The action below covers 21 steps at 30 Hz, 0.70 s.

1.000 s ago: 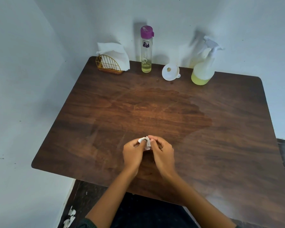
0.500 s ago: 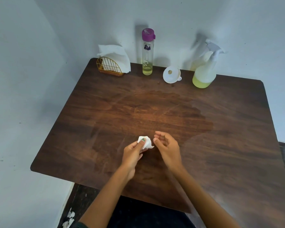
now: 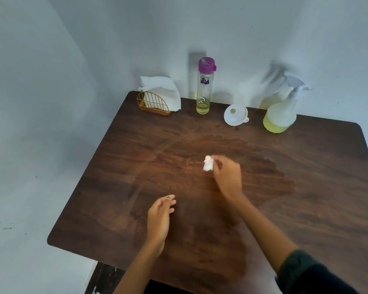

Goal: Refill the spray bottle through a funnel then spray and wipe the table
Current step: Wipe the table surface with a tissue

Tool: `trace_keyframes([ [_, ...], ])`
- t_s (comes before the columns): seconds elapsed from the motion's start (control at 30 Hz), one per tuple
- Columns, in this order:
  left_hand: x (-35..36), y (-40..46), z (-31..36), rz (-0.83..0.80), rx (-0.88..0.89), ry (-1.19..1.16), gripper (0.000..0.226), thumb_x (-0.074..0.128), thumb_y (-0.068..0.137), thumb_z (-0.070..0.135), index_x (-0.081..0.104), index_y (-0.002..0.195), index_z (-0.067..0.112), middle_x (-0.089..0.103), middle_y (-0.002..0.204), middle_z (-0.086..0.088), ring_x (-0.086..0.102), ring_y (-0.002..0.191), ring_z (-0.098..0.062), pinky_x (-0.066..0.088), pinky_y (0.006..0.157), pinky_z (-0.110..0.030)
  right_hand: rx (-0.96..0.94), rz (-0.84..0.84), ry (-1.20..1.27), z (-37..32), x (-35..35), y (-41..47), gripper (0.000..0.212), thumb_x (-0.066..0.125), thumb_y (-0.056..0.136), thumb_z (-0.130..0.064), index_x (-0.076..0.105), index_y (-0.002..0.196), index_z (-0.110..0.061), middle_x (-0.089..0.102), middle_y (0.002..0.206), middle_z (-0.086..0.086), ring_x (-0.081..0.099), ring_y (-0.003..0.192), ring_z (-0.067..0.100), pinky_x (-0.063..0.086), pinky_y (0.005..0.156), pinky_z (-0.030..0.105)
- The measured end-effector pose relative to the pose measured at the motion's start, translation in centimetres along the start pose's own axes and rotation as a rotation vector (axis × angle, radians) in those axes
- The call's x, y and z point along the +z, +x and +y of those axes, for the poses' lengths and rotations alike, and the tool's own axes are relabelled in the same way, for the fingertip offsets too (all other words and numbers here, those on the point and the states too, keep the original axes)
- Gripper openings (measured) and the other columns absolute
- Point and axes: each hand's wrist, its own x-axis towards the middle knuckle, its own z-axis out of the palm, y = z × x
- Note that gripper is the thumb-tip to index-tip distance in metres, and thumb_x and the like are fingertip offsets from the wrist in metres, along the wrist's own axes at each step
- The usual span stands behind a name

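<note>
Spray bottle [image 3: 282, 111] stands at the table's [image 3: 306, 198] one o'clock (funnel [image 3: 235, 115] beside it). Right hand [image 3: 226, 177] now pinches the crumpled tissue [image 3: 208, 163], passed from the left hand [image 3: 159, 217], fingers relaxed; wiping seems finished.

The dark wooden table [image 3: 306, 187] carries a napkin holder [image 3: 154, 103], tall bottle [image 3: 204, 88], funnel [image 3: 235, 115] and spray bottle [image 3: 282, 112] along its far edge.
</note>
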Motion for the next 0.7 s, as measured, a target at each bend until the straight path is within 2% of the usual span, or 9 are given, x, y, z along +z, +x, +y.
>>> trace_keyframes([
  [0.07, -1.2, 0.7, -0.1, 0.029, -0.013, -0.031, 0.02, 0.047, 0.098, 0.021, 0.066, 0.099, 0.027, 0.068, 0.104, 0.004, 0.062, 0.096, -0.013, 0.046, 0.075, -0.025, -0.032, 0.012, -0.204, -0.1, 0.3, 4.1, 0.023, 0.05, 0.092, -0.01, 0.068, 0.106, -0.009, 0.071, 0.106, 0.01, 0.065, 0.097, 0.029, 0.052, 0.087, 0.041],
  [0.13, -2.2, 1.3, -0.2, 0.052, -0.014, -0.055, 0.02, 0.046, 0.099, 0.02, 0.066, 0.102, 0.024, 0.068, 0.104, 0.003, 0.062, 0.096, -0.014, 0.045, 0.075, -0.025, -0.074, -0.031, -0.419, 0.4, 1.6, 7.3, 0.027, 0.047, 0.091, -0.004, 0.063, 0.113, -0.008, 0.066, 0.11, 0.014, 0.062, 0.099, 0.034, 0.05, 0.084, 0.043],
  [0.2, -3.2, 1.8, -0.7, 0.08, 0.006, -0.061, 0.022, 0.046, 0.099, 0.018, 0.066, 0.101, 0.023, 0.068, 0.105, 0.001, 0.062, 0.095, -0.015, 0.046, 0.077, -0.029, -0.105, -0.096, -0.501, 0.6, 3.9, 8.4, 0.025, 0.042, 0.092, -0.003, 0.06, 0.11, -0.006, 0.064, 0.109, 0.014, 0.061, 0.099, 0.034, 0.049, 0.081, 0.042],
  [0.3, -4.5, 2.6, -1.5, 0.203, 0.054, -0.09, 0.026, 0.042, 0.1, 0.014, 0.066, 0.1, 0.024, 0.067, 0.109, -0.002, 0.061, 0.099, -0.018, 0.044, 0.085, -0.032, -0.219, -0.231, -0.589, -0.6, 9.1, 6.8, 0.034, 0.04, 0.091, -0.004, 0.058, 0.119, 0.0, 0.061, 0.122, 0.018, 0.057, 0.116, 0.034, 0.046, 0.096, 0.04],
  [0.37, -5.1, 3.2, -2.1, 0.348, 0.076, -0.089, 0.03, 0.036, 0.102, 0.015, 0.065, 0.107, 0.021, 0.065, 0.114, -0.003, 0.059, 0.106, -0.021, 0.043, 0.09, -0.033, -0.336, -0.348, -0.727, -2.2, 12.4, 4.4, 0.044, 0.04, 0.086, -0.015, 0.061, 0.12, 0.003, 0.061, 0.125, 0.019, 0.054, 0.122, 0.034, 0.045, 0.1, 0.043],
  [0.5, -5.7, 4.4, -2.9, 0.568, 0.147, -0.09, 0.04, 0.032, 0.103, 0.029, 0.05, 0.135, 0.013, 0.052, 0.139, -0.007, 0.047, 0.128, -0.021, 0.035, 0.111, -0.041, -0.691, -0.655, -0.769, -5.1, 16.7, -3.0, 0.063, 0.025, 0.089, -0.048, 0.058, 0.129, -0.012, 0.055, 0.137, 0.009, 0.049, 0.13, 0.024, 0.038, 0.098, 0.062],
  [0.6, -5.5, 4.8, -2.5, 0.558, 0.151, -0.095, 0.045, 0.028, 0.105, 0.028, 0.035, 0.146, 0.01, 0.037, 0.144, 0.006, 0.034, 0.133, -0.009, 0.027, 0.109, -0.026, -1.121, -0.833, -0.817, -4.5, 17.7, -6.2, 0.066, 0.021, 0.094, -0.048, 0.024, 0.148, -0.009, 0.023, 0.156, 0.012, 0.019, 0.146, 0.023, 0.016, 0.111, 0.061],
  [0.63, -5.4, 4.9, -2.5, 0.548, 0.155, -0.091, 0.046, 0.027, 0.105, 0.028, 0.033, 0.147, 0.009, 0.036, 0.144, 0.006, 0.033, 0.134, -0.008, 0.025, 0.107, -0.023, -1.156, -0.872, -0.806, -4.2, 17.2, -5.9, 0.069, 0.02, 0.094, -0.05, 0.017, 0.15, -0.009, 0.016, 0.158, 0.01, 0.012, 0.147, 0.021, 0.009, 0.113, 0.059],
  [0.7, -5.0, 5.0, -2.9, 0.56, 0.183, -0.037, 0.046, 0.029, 0.105, 0.027, 0.035, 0.146, 0.007, 0.037, 0.15, -0.004, 0.033, 0.138, -0.016, 0.024, 0.108, -0.024, -1.084, -0.771, -0.719, -3.9, 15.8, -3.3, 0.076, 0.018, 0.09, -0.059, 0.018, 0.15, -0.011, 0.018, 0.158, 0.005, 0.012, 0.147, 0.014, 0.009, 0.114, 0.059],
])
